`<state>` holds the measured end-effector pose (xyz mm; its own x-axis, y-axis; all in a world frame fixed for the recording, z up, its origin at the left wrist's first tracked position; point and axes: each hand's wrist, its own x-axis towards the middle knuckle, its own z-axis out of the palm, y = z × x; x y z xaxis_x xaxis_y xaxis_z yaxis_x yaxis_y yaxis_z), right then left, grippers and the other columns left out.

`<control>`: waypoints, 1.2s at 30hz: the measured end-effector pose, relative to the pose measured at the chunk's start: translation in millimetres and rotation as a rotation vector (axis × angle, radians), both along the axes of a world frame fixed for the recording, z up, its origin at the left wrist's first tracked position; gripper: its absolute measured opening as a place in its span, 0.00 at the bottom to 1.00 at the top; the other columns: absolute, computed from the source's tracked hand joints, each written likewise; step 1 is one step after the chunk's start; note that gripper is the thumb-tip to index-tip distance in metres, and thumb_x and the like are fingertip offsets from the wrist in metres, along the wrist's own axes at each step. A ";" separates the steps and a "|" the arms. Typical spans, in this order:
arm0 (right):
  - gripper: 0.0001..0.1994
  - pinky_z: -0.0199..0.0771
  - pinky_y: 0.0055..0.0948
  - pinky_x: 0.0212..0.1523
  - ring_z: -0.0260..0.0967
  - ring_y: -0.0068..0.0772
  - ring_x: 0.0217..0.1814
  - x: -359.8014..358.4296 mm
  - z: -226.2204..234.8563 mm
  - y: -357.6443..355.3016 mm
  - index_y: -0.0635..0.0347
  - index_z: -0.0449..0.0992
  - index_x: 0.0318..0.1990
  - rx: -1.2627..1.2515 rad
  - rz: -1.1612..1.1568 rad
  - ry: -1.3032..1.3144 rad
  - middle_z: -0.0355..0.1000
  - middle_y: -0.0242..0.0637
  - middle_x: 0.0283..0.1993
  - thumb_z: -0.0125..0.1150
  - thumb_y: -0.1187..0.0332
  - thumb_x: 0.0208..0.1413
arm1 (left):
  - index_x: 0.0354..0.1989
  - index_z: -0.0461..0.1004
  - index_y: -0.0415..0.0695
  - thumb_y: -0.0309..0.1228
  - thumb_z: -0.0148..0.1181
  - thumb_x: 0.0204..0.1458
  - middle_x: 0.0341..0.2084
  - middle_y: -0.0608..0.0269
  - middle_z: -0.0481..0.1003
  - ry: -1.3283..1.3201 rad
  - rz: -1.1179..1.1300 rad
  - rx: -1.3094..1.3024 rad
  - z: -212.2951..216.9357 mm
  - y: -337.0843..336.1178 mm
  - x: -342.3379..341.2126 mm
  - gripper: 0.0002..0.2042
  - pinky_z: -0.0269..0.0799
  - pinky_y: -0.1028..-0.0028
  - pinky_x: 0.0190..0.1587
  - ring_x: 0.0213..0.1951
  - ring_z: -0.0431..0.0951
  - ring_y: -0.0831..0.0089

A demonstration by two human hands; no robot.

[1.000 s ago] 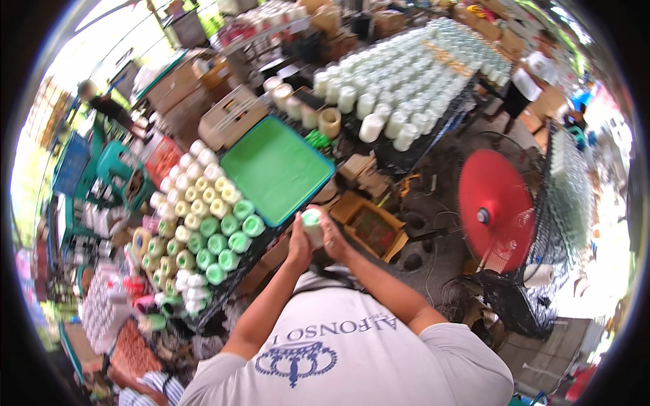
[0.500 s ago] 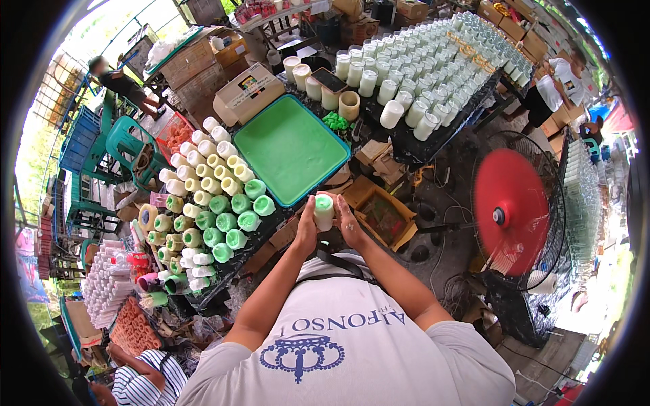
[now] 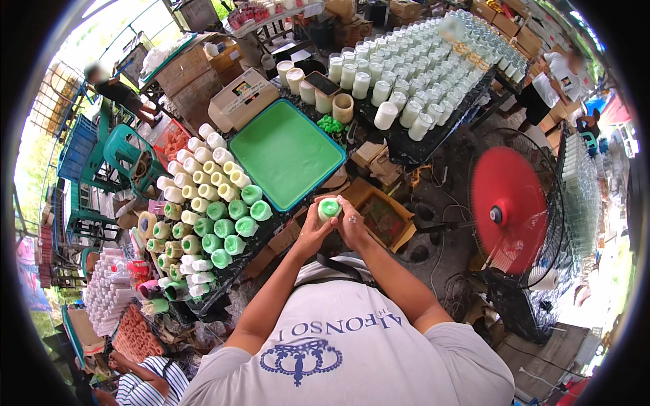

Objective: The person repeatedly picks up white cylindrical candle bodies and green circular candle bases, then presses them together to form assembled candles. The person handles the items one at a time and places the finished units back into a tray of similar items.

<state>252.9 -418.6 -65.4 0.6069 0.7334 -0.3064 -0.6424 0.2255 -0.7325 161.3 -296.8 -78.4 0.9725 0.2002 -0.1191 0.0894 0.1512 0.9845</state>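
Between my two palms is a short pale pillar candle (image 3: 330, 208) with a green top, tilted so that the top faces up at me. My left hand (image 3: 313, 229) cups its left side and my right hand (image 3: 352, 227) wraps the right side. White specks, like wax, stick to the back of the right hand. Just beyond my hands lies a tray (image 3: 317, 185) with a teal rim, filled with a smooth green layer. Left of it, on the dark table, stand rows of candles, green-coated ones (image 3: 223, 228) nearest and plain cream ones (image 3: 200, 176) behind.
At the right, a standing fan (image 3: 504, 211) with red blades is close to my side. An open cardboard box (image 3: 384, 220) sits below my right hand. Many white candles in glasses (image 3: 406, 88) crowd the far table, near a phone (image 3: 323, 83). Other people are around the edges.
My hands have closed further around the candle. It has tipped, so its green top faces me more and its pale side is now mostly covered.
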 end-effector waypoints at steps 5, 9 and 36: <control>0.23 0.74 0.32 0.59 0.73 0.29 0.57 1.0 25.0 -5.2 0.56 0.75 0.59 -0.025 0.015 0.010 0.76 0.38 0.54 0.34 0.56 0.74 | 0.68 0.59 0.44 0.47 0.59 0.66 0.53 0.64 0.68 0.041 0.077 -0.211 12.2 -8.5 5.3 0.29 0.66 0.71 0.60 0.56 0.70 0.75; 0.21 0.73 0.30 0.59 0.73 0.26 0.55 -6.8 5.1 0.9 0.64 0.79 0.55 -0.023 -0.163 -0.402 0.78 0.36 0.55 0.42 0.58 0.76 | 0.63 0.71 0.54 0.60 0.38 0.70 0.52 0.68 0.78 0.168 0.177 -0.614 -23.4 -3.7 8.5 0.28 0.74 0.64 0.55 0.54 0.78 0.73; 0.22 0.77 0.33 0.50 0.77 0.31 0.48 -4.6 -11.4 0.9 0.66 0.77 0.55 -0.326 -0.230 -0.644 0.79 0.40 0.47 0.65 0.55 0.65 | 0.68 0.65 0.55 0.71 0.34 0.61 0.65 0.60 0.69 0.307 0.072 -0.786 -17.5 2.1 12.2 0.39 0.71 0.44 0.56 0.63 0.71 0.55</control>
